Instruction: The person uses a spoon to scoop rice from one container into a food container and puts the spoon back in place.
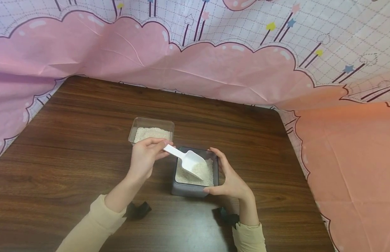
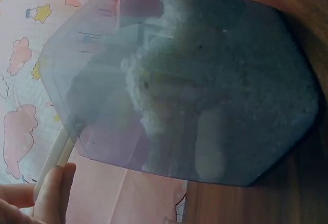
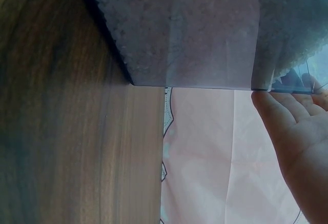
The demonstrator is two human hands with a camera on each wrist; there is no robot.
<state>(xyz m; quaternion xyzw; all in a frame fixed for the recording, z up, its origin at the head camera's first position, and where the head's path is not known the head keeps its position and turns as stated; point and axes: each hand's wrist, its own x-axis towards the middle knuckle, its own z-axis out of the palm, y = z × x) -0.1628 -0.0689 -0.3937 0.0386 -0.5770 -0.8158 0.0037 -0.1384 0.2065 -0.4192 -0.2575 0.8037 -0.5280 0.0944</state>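
Note:
My left hand (image 1: 142, 159) pinches the handle of a white plastic scoop (image 1: 189, 160). The scoop's bowl, with some white rice in it, is tilted over a dark translucent container (image 1: 189, 190) that holds more rice (image 1: 183, 176). My right hand (image 1: 233, 182) grips that container from the right, thumb at the near rim and fingers at the far corner. In the left wrist view the container (image 2: 246, 90) shows rice through its wall, and the left fingers (image 2: 48, 196) hold the handle. In the right wrist view the right hand (image 3: 302, 142) touches the rim.
Behind my left hand stands a clear plastic box (image 1: 152, 122) with white rice in it. Both stand on a brown wooden table (image 1: 88, 147). Dark straps (image 1: 139, 210) show at both wrists. A pink patterned cloth (image 1: 195, 70) hangs behind and beside the table.

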